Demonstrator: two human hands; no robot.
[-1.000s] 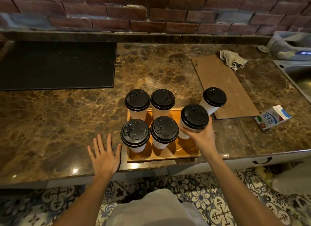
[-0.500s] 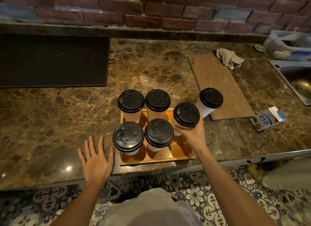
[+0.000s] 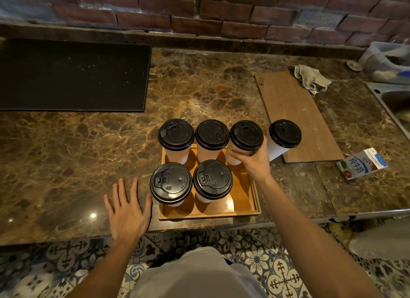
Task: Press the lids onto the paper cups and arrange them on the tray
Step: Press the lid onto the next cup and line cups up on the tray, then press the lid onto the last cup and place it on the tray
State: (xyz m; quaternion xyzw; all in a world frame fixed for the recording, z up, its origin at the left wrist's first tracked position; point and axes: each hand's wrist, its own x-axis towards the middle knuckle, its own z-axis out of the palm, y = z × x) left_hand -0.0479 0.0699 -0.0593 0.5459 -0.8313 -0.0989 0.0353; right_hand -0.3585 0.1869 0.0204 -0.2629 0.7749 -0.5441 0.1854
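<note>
A wooden tray [image 3: 245, 200] lies at the counter's front edge. Several white paper cups with black lids stand in it: two at the back [image 3: 176, 135] [image 3: 212, 135] and two at the front [image 3: 170, 183] [image 3: 212, 179]. My right hand [image 3: 255, 162] grips a fifth lidded cup [image 3: 246, 136] at the tray's back right corner. Another lidded cup [image 3: 284, 133] stands on the counter just right of the tray. My left hand [image 3: 128, 211] rests flat with fingers spread on the counter, left of the tray.
A wooden board [image 3: 295, 115] lies right of the cups, with a crumpled cloth [image 3: 310, 79] at its far end. A milk carton [image 3: 361, 164] lies at the right. A black mat [image 3: 71, 75] covers the back left. A sink [image 3: 397, 104] sits far right.
My right hand has carried the lidded cup from the tray's front right toward its back right corner, beside the two back cups. My left hand stays flat on the counter.
</note>
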